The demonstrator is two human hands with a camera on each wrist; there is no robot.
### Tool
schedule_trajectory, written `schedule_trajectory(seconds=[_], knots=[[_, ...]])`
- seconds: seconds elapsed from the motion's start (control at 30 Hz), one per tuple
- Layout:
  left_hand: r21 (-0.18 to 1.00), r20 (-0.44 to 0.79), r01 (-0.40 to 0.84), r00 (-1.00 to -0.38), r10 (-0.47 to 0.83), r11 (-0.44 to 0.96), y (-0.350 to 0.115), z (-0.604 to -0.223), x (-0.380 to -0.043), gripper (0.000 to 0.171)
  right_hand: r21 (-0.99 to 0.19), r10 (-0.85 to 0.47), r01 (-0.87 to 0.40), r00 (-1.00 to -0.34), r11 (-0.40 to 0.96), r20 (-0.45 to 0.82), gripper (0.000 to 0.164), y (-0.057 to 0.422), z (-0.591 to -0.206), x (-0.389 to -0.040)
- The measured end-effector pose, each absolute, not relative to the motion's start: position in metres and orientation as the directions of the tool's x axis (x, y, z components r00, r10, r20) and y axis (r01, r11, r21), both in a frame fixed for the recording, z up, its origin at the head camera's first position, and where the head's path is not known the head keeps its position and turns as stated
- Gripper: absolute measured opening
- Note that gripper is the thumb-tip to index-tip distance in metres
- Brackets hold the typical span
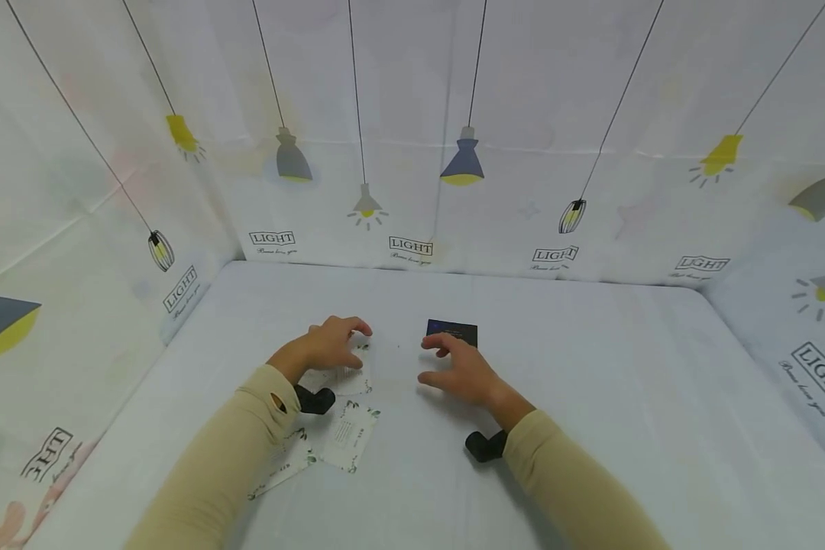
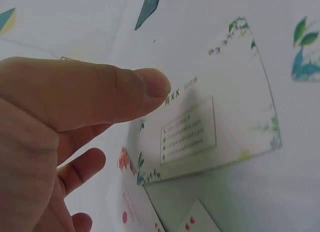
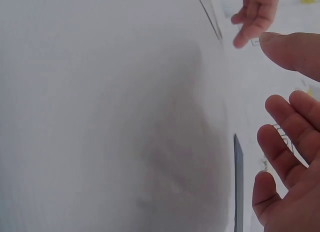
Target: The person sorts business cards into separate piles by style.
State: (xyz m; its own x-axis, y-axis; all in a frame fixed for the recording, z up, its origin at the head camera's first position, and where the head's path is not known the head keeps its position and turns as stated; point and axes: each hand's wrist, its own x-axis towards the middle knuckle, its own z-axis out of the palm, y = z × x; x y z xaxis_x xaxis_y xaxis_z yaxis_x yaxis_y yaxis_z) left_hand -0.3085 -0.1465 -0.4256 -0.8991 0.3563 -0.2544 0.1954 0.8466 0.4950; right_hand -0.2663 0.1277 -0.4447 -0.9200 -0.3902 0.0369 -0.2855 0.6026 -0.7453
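Observation:
My left hand (image 1: 330, 345) hovers above a white business card (image 1: 359, 382) with leafy corners, its fingers loosely bent and nothing between thumb and fingers. The left wrist view shows the thumb overlapping that printed card (image 2: 230, 107). My right hand (image 1: 464, 374) hangs over the table just in front of a dark card (image 1: 459, 329), thumb and fingers spread apart and holding nothing. Part of the dark card is hidden behind the right fingers. In the right wrist view its thin edge (image 3: 239, 187) shows beside the fingers.
Two more leafy white cards, one upright (image 1: 351, 437) and one slanted (image 1: 285, 462), lie near the left forearm. Cards with red prints (image 2: 135, 207) appear low in the left wrist view. A patterned cloth wall (image 1: 412, 206) borders the white table (image 1: 626, 367).

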Motion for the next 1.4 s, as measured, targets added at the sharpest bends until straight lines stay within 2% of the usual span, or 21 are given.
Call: schedule_trajectory(seconds=[0.2,0.33,0.53,0.8,1.27,1.4], knots=[[0.442,-0.305,0.146,-0.903,0.302,0.885,-0.161,-0.426,-0.303,0.066,-0.755,-0.417,-0.310,-0.907,0.579,0.052,0.052,0.119,-0.440,-0.259],[0.443,-0.287,0.182,-0.899,0.331,0.878,-0.163,-0.430,-0.299,0.068,-0.765,-0.423,-0.299,-0.905,0.571,0.038,0.053,0.112,-0.440,-0.255],[0.465,-0.254,0.206,-0.901,0.353,0.861,-0.164,-0.437,-0.296,0.065,-0.750,-0.434,-0.309,-0.900,0.584,0.033,0.055,0.104,-0.444,-0.252],[0.495,-0.250,0.144,-0.921,0.299,0.857,-0.159,-0.441,-0.292,0.060,-0.734,-0.435,-0.307,-0.900,0.606,0.018,0.056,0.098,-0.448,-0.251],[0.498,-0.202,0.161,-0.934,0.295,0.852,-0.150,-0.445,-0.300,0.071,-0.736,-0.436,-0.300,-0.900,0.606,0.007,0.056,0.096,-0.447,-0.247],[0.495,-0.219,0.157,-0.929,0.298,0.854,-0.149,-0.443,-0.301,0.065,-0.731,-0.444,-0.313,-0.896,0.606,0.016,0.057,0.096,-0.447,-0.246]])
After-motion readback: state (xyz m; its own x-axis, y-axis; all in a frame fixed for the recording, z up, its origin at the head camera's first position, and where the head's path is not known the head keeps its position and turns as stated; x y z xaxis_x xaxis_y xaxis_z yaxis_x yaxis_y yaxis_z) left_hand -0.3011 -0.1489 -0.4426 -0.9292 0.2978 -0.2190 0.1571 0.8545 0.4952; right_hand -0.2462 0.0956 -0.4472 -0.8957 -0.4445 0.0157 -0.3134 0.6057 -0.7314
